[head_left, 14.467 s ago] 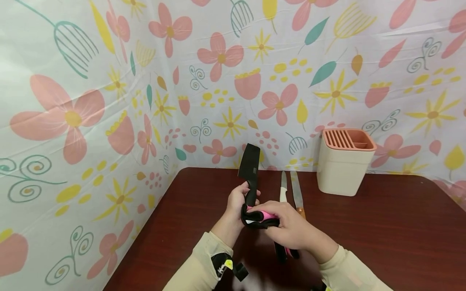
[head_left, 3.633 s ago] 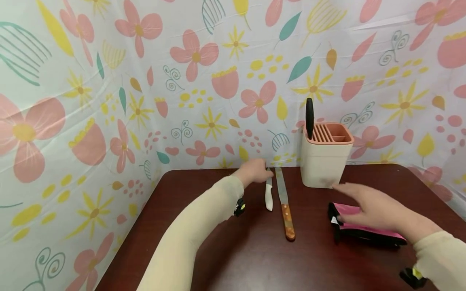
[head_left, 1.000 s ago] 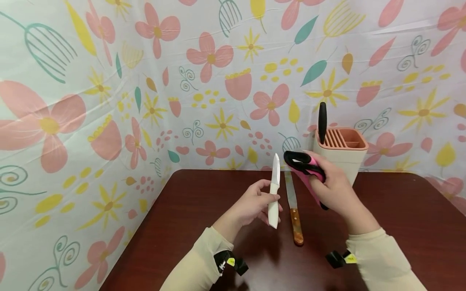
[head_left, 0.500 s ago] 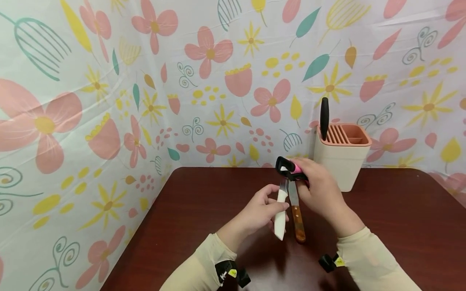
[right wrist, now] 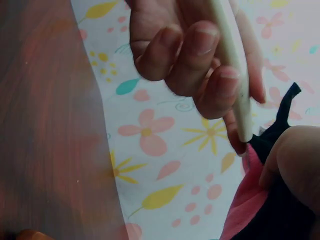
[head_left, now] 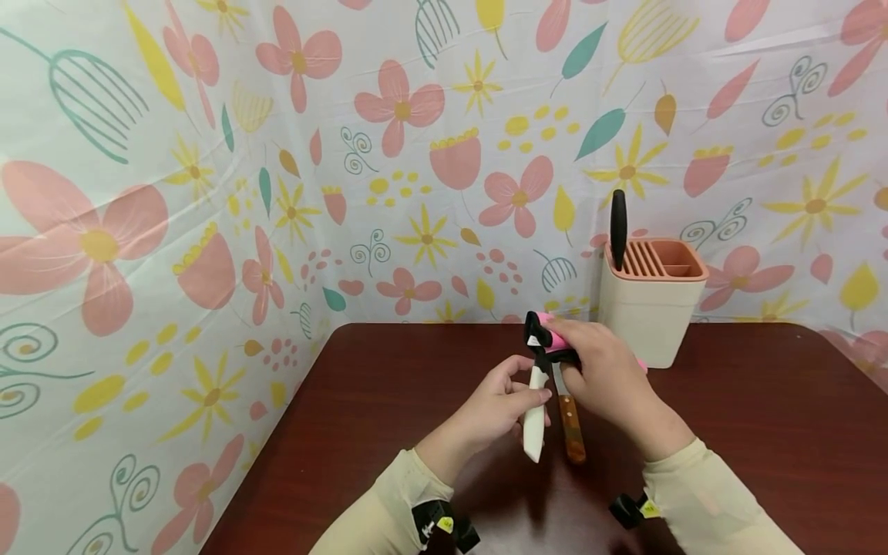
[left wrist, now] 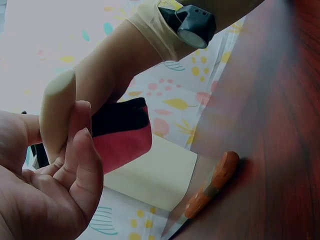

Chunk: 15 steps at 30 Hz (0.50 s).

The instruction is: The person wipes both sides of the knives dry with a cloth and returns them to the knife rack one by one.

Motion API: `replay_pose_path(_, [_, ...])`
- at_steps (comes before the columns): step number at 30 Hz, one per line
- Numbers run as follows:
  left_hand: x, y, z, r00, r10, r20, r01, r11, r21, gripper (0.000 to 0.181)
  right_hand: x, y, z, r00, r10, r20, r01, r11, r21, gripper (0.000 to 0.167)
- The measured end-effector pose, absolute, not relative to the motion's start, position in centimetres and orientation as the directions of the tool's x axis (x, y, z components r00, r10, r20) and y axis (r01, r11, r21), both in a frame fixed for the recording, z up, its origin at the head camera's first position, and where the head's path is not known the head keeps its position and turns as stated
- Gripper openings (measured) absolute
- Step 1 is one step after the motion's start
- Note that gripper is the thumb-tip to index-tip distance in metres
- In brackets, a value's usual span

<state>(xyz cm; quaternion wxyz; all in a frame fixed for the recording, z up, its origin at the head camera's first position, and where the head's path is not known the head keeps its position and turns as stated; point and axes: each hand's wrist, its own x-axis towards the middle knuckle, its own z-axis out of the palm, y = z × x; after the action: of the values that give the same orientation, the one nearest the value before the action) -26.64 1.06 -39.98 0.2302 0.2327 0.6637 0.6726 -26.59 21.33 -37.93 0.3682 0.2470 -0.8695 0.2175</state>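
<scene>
My left hand (head_left: 496,401) grips the white handle of a paring knife (head_left: 534,424), held above the table with its blade end pointing away. Around the blade, my right hand (head_left: 610,378) holds a folded pink cloth with black edging (head_left: 557,341); the cloth hides the blade. In the left wrist view the knife's pale handle (left wrist: 57,112) sticks up between thumb and fingers, the cloth (left wrist: 125,147) behind it. The right wrist view shows the handle (right wrist: 237,70) running into the cloth (right wrist: 245,200). Beneath the hands lies a long knife with a wooden handle (head_left: 572,435), its blade partly covered.
At the back right stands a cream knife holder (head_left: 648,327) with a slotted orange top. A black knife handle (head_left: 619,231) rises from its left slot. A flower-patterned sheet (head_left: 416,185) hangs behind and left of the dark red table (head_left: 375,401).
The black cleaver went from my left hand into the holder. My left hand picked up the paring knife from the table. My right hand brought the cloth leftward over the blade.
</scene>
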Motion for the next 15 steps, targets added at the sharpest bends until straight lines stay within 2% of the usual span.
replay_pose_path(10, [-27.1,1.0,-40.4,-0.786,0.617,0.027,0.004,-0.038,0.999,0.026,-25.5,21.4,-37.0,-0.690,-0.334,0.642,-0.599,0.761,-0.248,0.052])
replay_pose_path(15, [-27.2,0.9,-40.4,-0.794,0.607,0.035,0.015,-0.038,0.999,0.027,-25.1,21.5,-36.4,-0.704,-0.395,0.590,-0.633,0.725,-0.270,0.054])
